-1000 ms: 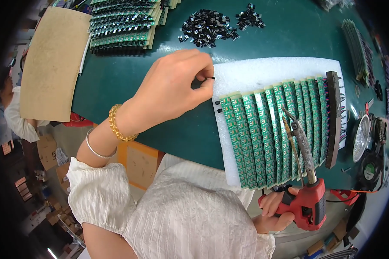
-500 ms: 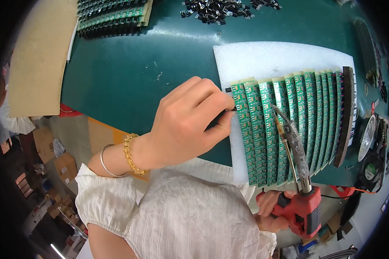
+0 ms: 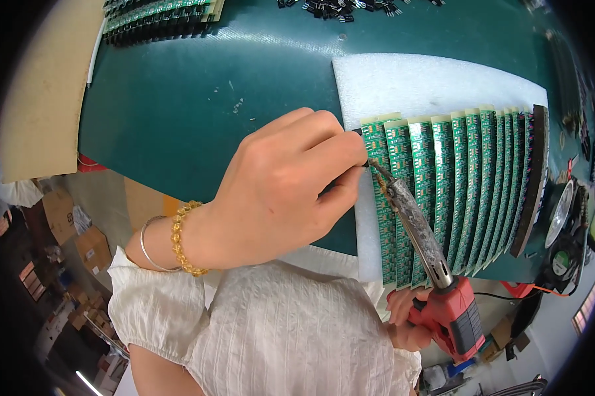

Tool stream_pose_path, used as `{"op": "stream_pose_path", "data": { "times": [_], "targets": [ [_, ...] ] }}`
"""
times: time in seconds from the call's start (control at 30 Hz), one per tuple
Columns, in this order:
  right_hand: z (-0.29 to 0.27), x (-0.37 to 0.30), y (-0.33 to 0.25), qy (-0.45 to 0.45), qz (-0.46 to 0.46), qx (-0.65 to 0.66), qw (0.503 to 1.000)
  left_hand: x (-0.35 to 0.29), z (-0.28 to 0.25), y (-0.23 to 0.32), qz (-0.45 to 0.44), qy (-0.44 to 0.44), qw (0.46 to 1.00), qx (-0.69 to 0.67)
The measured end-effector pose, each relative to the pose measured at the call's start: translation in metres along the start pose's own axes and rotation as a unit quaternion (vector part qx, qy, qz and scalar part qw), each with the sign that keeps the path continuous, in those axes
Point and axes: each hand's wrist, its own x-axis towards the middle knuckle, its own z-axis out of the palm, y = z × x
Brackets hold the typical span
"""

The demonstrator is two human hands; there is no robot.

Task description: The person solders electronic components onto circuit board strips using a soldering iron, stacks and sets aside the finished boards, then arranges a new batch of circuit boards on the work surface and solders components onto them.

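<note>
My left hand (image 3: 284,178), with a beaded bracelet and a bangle at the wrist, pinches a small black component (image 3: 366,164) against the edge of the leftmost green circuit board strip. Its fingertips hide most of that part. My right hand (image 3: 403,323) is wrapped round the red grip of a soldering gun (image 3: 452,317). The gun's scorched metal barrel slants up and left over the boards, and its tip lies at or very near the pinched component. Several circuit board strips (image 3: 440,191) overlap in a row on a white foam sheet (image 3: 429,82).
A dark bar (image 3: 531,178) borders the strips on the right. At the far edge lie a pile of black three-legged components (image 3: 340,8) and a stack of populated boards (image 3: 159,20). A small fan (image 3: 562,263) and a round metal dish (image 3: 560,214) stand at the right.
The soldering gun has swung left, its tip going from above the middle strips to the leftmost strip beside my left fingertips. My left hand keeps its pinch at the board edge.
</note>
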Motion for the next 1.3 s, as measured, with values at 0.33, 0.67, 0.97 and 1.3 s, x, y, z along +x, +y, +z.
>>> {"op": "stream_pose_path", "data": {
  "times": [0.33,0.67,0.97,1.3],
  "targets": [
    [-0.006,-0.005,-0.021,0.013,0.179,-0.020,0.984,0.002,-0.001,0.001,0.001,-0.022,1.000,0.019],
    [0.009,0.000,-0.001,0.032,-0.082,0.002,0.996,0.003,-0.004,0.003,-0.015,-0.045,0.999,0.019],
    [-0.019,-0.015,-0.006,-0.080,0.062,-0.207,0.973,0.003,-0.008,0.003,-0.014,-0.045,0.999,0.018],
    [0.001,-0.007,0.010,0.030,-0.016,0.025,0.999,0.004,-0.007,0.004,-0.010,-0.046,0.999,0.009]
  ]
}}
